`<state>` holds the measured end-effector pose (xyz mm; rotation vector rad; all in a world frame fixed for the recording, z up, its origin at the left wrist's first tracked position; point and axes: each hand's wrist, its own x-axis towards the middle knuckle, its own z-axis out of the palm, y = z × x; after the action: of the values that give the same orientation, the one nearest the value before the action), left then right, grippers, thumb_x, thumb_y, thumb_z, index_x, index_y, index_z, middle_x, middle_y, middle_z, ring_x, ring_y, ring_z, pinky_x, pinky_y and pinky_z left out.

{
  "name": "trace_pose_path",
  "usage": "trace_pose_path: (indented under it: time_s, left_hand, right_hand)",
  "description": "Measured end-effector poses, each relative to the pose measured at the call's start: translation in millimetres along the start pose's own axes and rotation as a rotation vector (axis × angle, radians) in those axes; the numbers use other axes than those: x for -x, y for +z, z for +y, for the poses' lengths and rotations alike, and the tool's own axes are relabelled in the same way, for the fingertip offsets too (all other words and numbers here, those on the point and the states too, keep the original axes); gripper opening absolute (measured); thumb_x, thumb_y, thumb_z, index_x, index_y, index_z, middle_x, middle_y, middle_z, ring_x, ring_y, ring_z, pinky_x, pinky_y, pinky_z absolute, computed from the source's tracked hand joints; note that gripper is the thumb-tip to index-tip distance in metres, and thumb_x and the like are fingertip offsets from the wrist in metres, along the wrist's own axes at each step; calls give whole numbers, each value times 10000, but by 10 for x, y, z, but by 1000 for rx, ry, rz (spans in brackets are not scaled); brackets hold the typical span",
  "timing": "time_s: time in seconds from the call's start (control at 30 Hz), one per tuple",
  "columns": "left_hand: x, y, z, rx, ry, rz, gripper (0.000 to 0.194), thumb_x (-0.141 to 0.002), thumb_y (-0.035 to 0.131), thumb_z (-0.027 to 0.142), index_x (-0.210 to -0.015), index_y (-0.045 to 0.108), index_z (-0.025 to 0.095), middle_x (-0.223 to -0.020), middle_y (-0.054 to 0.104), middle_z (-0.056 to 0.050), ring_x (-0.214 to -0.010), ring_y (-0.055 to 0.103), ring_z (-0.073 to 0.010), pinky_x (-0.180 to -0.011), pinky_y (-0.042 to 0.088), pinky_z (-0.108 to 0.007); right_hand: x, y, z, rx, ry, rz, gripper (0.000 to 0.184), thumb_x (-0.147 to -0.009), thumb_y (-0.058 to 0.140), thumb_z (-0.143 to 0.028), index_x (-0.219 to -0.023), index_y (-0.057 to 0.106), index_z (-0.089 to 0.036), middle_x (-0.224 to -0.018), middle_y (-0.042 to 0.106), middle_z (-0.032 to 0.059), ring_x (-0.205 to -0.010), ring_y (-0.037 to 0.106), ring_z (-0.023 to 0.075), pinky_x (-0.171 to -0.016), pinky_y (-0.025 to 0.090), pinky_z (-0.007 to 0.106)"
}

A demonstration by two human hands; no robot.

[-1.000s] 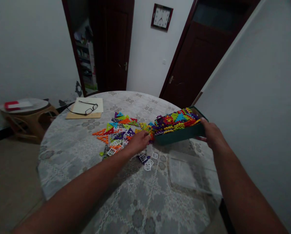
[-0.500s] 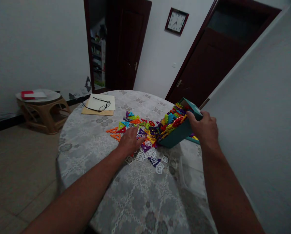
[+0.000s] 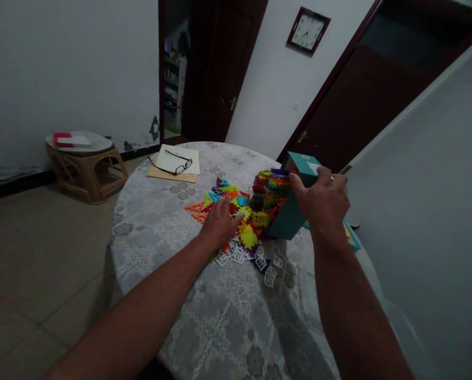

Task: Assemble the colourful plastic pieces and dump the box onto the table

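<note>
My right hand [image 3: 321, 201] grips a teal box [image 3: 289, 219] that is tipped steeply onto its side, its open face turned left. Colourful plastic building pieces [image 3: 268, 191] spill out of it onto the round table [image 3: 157, 221]. More loose pieces [image 3: 216, 196], orange, green, blue and yellow, lie spread in front of the box. My left hand [image 3: 220, 222] rests flat on this pile with its fingers stretched out. Several small white grid pieces [image 3: 271, 275] lie just in front of both hands.
A pair of black glasses [image 3: 176, 164] lies on papers [image 3: 178, 161] at the table's far left. A brown stool [image 3: 87, 169] with a red and white item stands on the floor at left. Dark doors and a wall clock [image 3: 308, 30] are behind; a wall runs along the right.
My right hand has tipped the teal box from nearly flat to steeply on its side, and more pieces have poured out. My left hand stayed on the pile. My view shifted left.
</note>
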<state>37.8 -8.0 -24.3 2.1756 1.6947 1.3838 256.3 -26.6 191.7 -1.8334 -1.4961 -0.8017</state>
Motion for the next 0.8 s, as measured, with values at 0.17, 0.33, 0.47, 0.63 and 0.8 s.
trace_pose_path:
  time_s: [0.17, 0.33, 0.47, 0.63, 0.8]
  left_hand:
    - [0, 47, -47, -40, -8, 35, 682, -1089, 597, 542, -1608, 449, 125, -1559, 602, -258, -1495, 565, -380, -1267, 466, -564]
    - [-20, 5, -96, -58, -23, 68, 594, -1087, 600, 468, -1572, 480, 146, -1481, 629, -226, -1431, 593, -373, -1227, 491, -564]
    - [-20, -37, -139, -47, -69, 51, 526, -1069, 611, 382, -1526, 525, 135, -1424, 642, -219, -1357, 624, -365, -1183, 522, -542]
    - [-27, -33, -144, -49, -55, 59, 452, -1076, 619, 379, -1469, 562, 163, -1394, 660, -195, -1333, 644, -345, -1157, 551, -512]
    - [-94, -68, -149, -39, -19, 99, 342, -1102, 529, 278, -1406, 603, 140, -1328, 703, -204, -1290, 672, -328, -1153, 561, -519]
  right_hand:
    - [94, 62, -273, -117, -114, 34, 701, -951, 722, -645, -1439, 565, -167, -1383, 501, 249, -1271, 504, 434, -1028, 500, 655]
    - [225, 106, -557, -193, -192, 20, 713, -930, 783, -599, -1466, 541, -195, -1484, 457, 246, -1323, 471, 422, -1066, 502, 649]
    - [315, 165, -654, -232, -235, -24, 684, -920, 819, -517, -1464, 542, -211, -1530, 434, 235, -1350, 466, 417, -1073, 504, 658]
    - [326, 211, -556, -272, -291, -12, 688, -891, 858, -479, -1456, 578, -205, -1548, 437, 230, -1403, 455, 423, -1116, 488, 664]
    - [200, 175, -379, -318, -299, 36, 689, -874, 854, -484, -1449, 596, -203, -1520, 450, 216, -1405, 460, 424, -1148, 470, 682]
